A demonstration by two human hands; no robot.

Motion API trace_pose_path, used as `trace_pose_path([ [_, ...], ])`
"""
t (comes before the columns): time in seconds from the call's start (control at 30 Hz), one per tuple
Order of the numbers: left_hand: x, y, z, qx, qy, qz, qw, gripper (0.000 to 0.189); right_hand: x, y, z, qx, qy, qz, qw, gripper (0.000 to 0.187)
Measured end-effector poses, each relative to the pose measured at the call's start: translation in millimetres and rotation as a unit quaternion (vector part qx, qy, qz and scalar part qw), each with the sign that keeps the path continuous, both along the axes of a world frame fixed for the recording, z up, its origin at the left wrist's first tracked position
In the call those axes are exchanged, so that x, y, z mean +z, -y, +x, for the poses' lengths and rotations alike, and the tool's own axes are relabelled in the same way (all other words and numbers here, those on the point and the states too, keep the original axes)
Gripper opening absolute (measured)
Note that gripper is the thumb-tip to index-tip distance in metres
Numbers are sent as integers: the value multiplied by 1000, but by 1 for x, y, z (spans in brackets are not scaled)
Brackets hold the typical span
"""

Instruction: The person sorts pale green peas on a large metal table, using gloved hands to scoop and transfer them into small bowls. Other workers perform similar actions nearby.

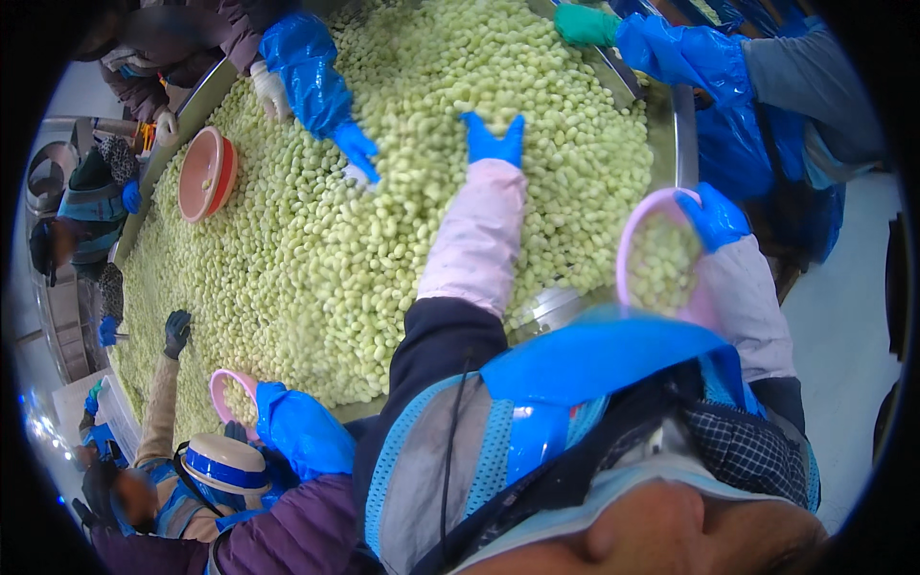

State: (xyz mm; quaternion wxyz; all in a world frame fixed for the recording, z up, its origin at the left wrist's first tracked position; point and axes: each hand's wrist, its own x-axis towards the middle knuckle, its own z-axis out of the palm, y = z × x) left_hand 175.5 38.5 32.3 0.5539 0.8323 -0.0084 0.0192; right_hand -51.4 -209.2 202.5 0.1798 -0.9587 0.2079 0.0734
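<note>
My left hand point(496, 141), in a blue glove with a pale pink sleeve, reaches over a wide heap of pale green oval beans or fruits point(302, 259). Its thumb and fingers are spread in a V, the tips among the pieces; nothing is held. At the right, my right hand point(719, 218), also blue-gloved, grips the rim of a pink plastic basin point(624, 251). The basin is tilted and holds many of the green pieces. A round metal object point(553, 309) lies just left of the basin, partly covered by pieces.
Co-workers' gloved hands lie over the heap point(356, 151), at its left point(177, 334) and at the top right point(586, 27). An orange-pink basin point(201, 172) rests on the heap. Another pink basin point(219, 399) is at the lower left. The metal table rim point(686, 136) runs along the right.
</note>
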Motion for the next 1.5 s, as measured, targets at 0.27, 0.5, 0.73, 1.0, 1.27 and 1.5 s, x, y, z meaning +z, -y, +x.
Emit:
trace_pose_path([
  [0.27, 67, 9, -103, -355, -13, 0, 935, 77, -14, 6, -3, 7, 46, -36, 998, 54],
  [0.5, 59, -184, -134, -275, -166, 408, 855, 66, -13, 7, 5, -11, -18, -53, 998, 60],
  [0.73, 78, -245, -152, -233, -475, 496, 689, 93, -6, 5, 4, -20, -27, -34, 999, 60],
  [1.0, -6, -194, -164, -241, -660, 222, 676, 89, -8, 2, 1, -15, 4, 1, 1000, 56],
  [1.27, 16, -34, -171, -222, -661, -21, 716, 86, -5, -3, -1, -26, 5, 18, 999, 49],
  [1.5, 16, 47, -144, -300, -430, -307, 795, 74, -2, -4, 2, -45, -1, -11, 999, 51],
])
